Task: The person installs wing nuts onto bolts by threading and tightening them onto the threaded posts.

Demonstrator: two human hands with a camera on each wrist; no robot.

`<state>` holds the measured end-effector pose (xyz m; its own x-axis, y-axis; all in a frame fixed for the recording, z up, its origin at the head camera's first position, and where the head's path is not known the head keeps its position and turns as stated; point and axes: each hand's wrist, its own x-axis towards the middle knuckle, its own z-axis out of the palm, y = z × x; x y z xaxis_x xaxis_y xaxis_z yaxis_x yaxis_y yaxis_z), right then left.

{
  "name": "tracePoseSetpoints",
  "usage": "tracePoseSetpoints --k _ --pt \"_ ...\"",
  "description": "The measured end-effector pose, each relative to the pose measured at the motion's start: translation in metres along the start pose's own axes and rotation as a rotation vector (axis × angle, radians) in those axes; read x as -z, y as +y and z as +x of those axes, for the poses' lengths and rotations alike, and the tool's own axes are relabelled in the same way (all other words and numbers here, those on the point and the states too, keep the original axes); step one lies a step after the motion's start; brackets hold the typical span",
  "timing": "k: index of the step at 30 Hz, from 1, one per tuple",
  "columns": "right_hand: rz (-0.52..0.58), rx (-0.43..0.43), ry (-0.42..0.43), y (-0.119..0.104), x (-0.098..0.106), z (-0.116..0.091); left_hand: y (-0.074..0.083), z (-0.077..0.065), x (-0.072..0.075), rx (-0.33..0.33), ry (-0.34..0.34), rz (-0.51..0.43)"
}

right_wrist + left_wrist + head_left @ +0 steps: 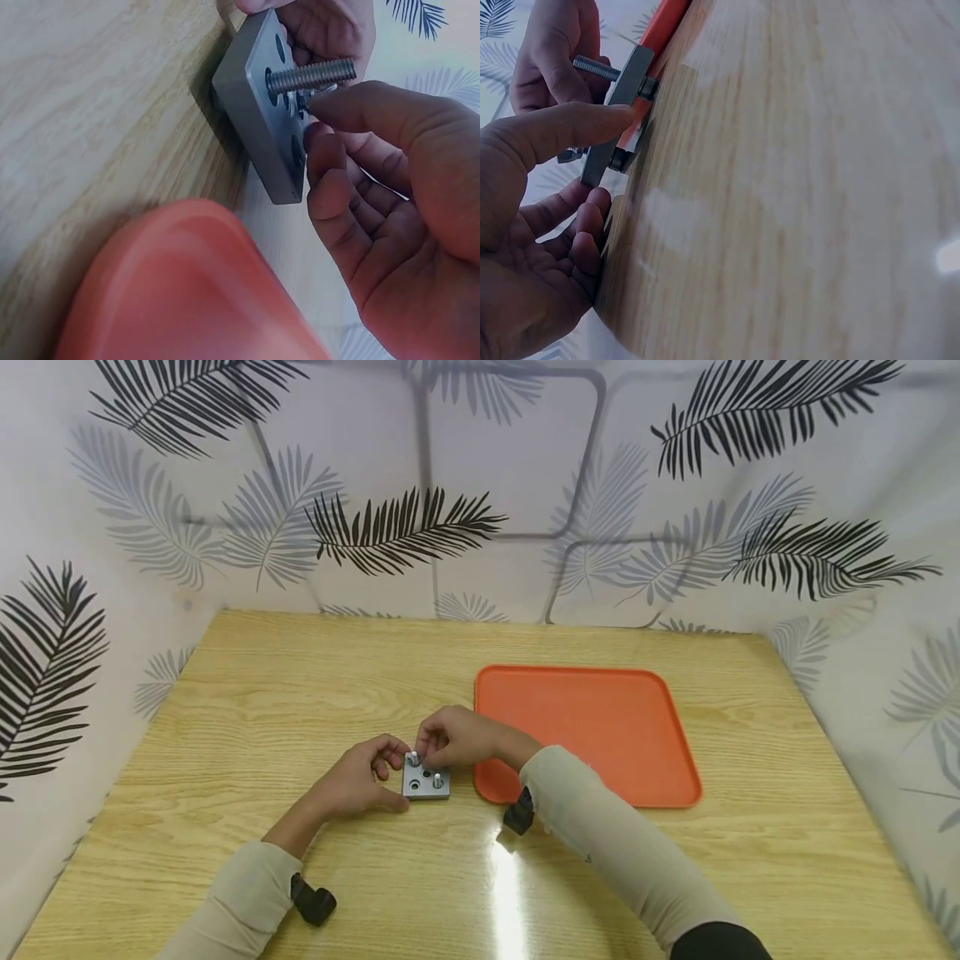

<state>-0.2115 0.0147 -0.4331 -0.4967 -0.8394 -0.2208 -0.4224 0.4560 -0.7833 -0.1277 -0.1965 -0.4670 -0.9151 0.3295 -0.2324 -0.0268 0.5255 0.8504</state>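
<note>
A grey square metal plate [425,792] with round holes stands on bolt heads just above the table. Two threaded bolts stick up through it; the near-right bolt [315,76] is bare. Around the far-left bolt [413,757] sits a small shiny nut [570,154], partly hidden by fingers. My left hand [360,781] holds the plate from the left, thumb at its near edge and fingers at its far corner. From the far right, my right hand [453,739] reaches over the plate, curled thumb and finger pinching at the nut.
To the right of the plate lies an orange tray [585,673], its left part under my right forearm. Both rest on a wooden table [300,668]. Leaf-patterned cloth [495,568] hangs behind the table and along its sides.
</note>
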Motion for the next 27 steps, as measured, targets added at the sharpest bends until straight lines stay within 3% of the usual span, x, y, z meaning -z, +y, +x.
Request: tracePoseSetpoints --k 20,27 --pt "0.027 0.069 -0.014 -0.0028 0.0005 0.0026 0.0028 -0.0004 0.0 0.014 0.003 0.001" --pt "-0.013 0.025 0.013 -0.0015 0.0004 0.0027 0.0023 -0.0003 0.0004 0.015 0.007 -0.002"
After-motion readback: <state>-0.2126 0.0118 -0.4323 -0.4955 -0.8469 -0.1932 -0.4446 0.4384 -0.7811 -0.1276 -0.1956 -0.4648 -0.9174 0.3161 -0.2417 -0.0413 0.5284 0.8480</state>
